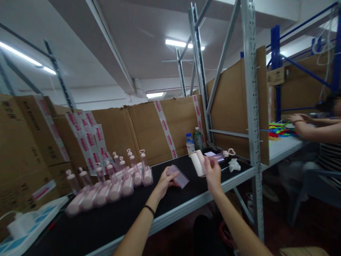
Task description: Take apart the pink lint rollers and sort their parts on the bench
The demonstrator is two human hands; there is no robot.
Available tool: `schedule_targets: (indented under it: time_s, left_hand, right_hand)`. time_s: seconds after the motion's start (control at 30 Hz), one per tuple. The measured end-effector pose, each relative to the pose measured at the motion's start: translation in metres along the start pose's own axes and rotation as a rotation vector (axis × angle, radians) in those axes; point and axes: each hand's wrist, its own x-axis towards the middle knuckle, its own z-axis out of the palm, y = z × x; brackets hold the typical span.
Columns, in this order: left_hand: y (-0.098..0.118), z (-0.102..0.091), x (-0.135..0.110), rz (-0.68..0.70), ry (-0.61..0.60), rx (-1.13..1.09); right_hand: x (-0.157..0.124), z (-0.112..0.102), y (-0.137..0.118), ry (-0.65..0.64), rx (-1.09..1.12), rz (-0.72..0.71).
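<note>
Head view: while fluorescent lights [176, 43] show across the upper part of the frame, the lower half is taken up by a black work surface [106, 220] with a metal front edge. Cardboard walls [144, 124] with strips of printed tape stand behind it; a perforated metal post [252, 89] rises at right of centre. A white tray [45, 219] with blue compartments sits at lower left. A row of pink cylinders [115, 192], accompanied by clear tubes topped with heart-shaped loops, fills left of centre. Two bottles, blue-capped [190, 144] and green [198, 139], stand near the back, right of centre. At the right edge, a co-worker's hands [299, 119] are over bright coloured pieces [282, 131] on a pale surface.

Both handled items are held above the black surface, near the centre. Left hand [165, 180]: thumb and fingers pinching a flat translucent purplish piece [181, 177], tilted. Right hand [214, 172]: fingers closed round the near side of a white-and-pink cylinder [197, 163], also tilted. The two items are apart, cylinder to the right and higher in frame. Beyond the right hand lie a heart-shaped loop [231, 152] and crumpled white material [234, 164].
</note>
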Motion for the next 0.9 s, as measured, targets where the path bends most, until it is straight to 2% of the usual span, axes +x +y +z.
schedule_targets:
  time_s: [0.13,0.23,0.33,0.4,0.47,0.57,0.63,0.67,0.73,0.8,0.9]
  left_hand:
    - [0.0,-0.003,-0.008,0.016,0.131,0.135]
    - [0.003,0.003,-0.021,0.058,0.246,0.343]
    - [0.01,0.002,-0.05,0.083,0.377,0.575]
    - [0.017,-0.01,-0.077,0.071,0.495,0.71]
    - [0.024,-0.032,-0.106,0.036,0.623,0.821]
    - [0.032,-0.066,-0.142,-0.065,0.751,0.95]
    - [0.037,-0.078,-0.157,-0.129,0.887,1.067]
    - [0.039,-0.078,-0.163,-0.111,0.973,1.107]
    - [0.044,-0.064,-0.174,0.051,1.117,1.053]
    - [0.05,-0.033,-0.183,0.284,1.111,0.746]
    - [0.061,0.026,-0.191,0.381,0.79,0.109]
  right_hand:
    - [0.018,-0.039,-0.016,0.194,0.041,-0.021]
    - [0.019,-0.051,-0.026,0.21,0.073,-0.019]
    - [0.015,-0.052,-0.038,0.194,0.114,-0.021]
    - [0.013,-0.051,-0.046,0.17,0.133,-0.023]
    - [0.012,-0.05,-0.052,0.134,0.149,-0.008]
    - [0.008,-0.047,-0.06,0.08,0.183,0.057]
    - [0.001,-0.041,-0.066,0.045,0.222,0.115]
    - [-0.006,-0.037,-0.071,0.011,0.247,0.154]
    - [-0.027,-0.025,-0.08,-0.095,0.315,0.259]
    - [-0.057,-0.01,-0.09,-0.238,0.39,0.366]
    - [-0.108,0.014,-0.102,-0.445,0.485,0.476]
